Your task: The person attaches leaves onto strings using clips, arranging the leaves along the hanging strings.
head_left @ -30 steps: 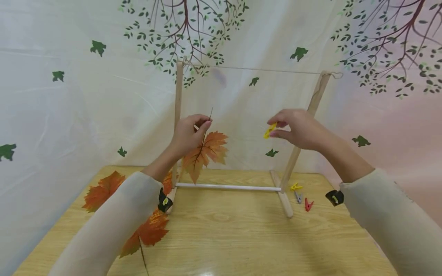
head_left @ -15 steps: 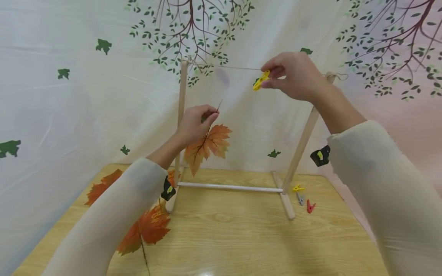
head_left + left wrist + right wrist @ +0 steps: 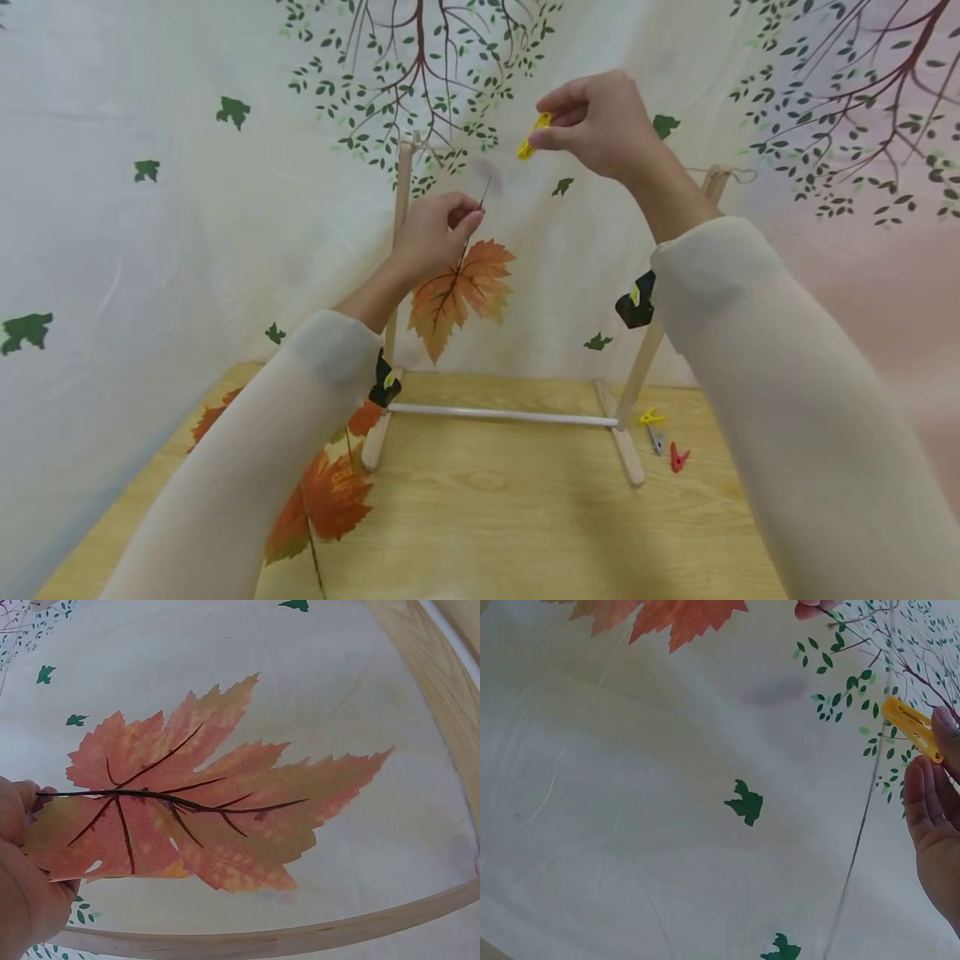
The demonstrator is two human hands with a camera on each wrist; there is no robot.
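Between thumb and fingers, my left hand (image 3: 438, 233) pinches the thin dark stem of an orange artificial maple leaf (image 3: 461, 292). The leaf (image 3: 195, 795) hangs below the hand, and the stem's tip sticks up past the fingers. Higher and to the right, my right hand (image 3: 603, 125) pinches a yellow clothespin (image 3: 535, 136). In the right wrist view the clothespin (image 3: 913, 729) appears close to the string (image 3: 862, 825); whether they touch I cannot tell. The string runs between the posts of a wooden frame (image 3: 401, 192), partly hidden in the head view by the right hand.
A yellow clothespin (image 3: 651, 417), a grey clothespin (image 3: 656, 442) and a red clothespin (image 3: 678, 457) lie right of the frame. More orange leaves (image 3: 330, 496) lie at the table's left. A white rod (image 3: 502, 413) joins the frame's feet. A printed cloth (image 3: 187, 208) hangs behind.
My right hand has risen with the yellow clothespin and shifted left, up to the string's height. My left hand has lifted the leaf a little, upward and to the right.
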